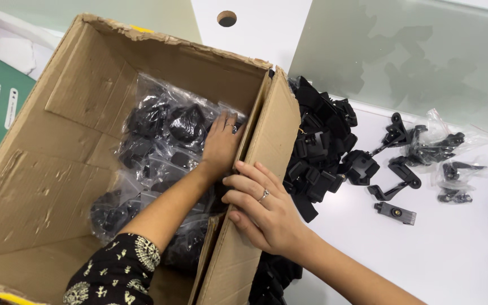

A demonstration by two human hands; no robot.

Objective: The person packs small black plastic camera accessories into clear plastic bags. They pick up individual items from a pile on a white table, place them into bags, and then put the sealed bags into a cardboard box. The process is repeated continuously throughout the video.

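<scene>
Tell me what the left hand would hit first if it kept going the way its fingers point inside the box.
The left hand points up and away, over the clear bags of black parts. Straight on, it would probably meet the far wall of the cardboard box first, though depth is hard to judge.
</scene>
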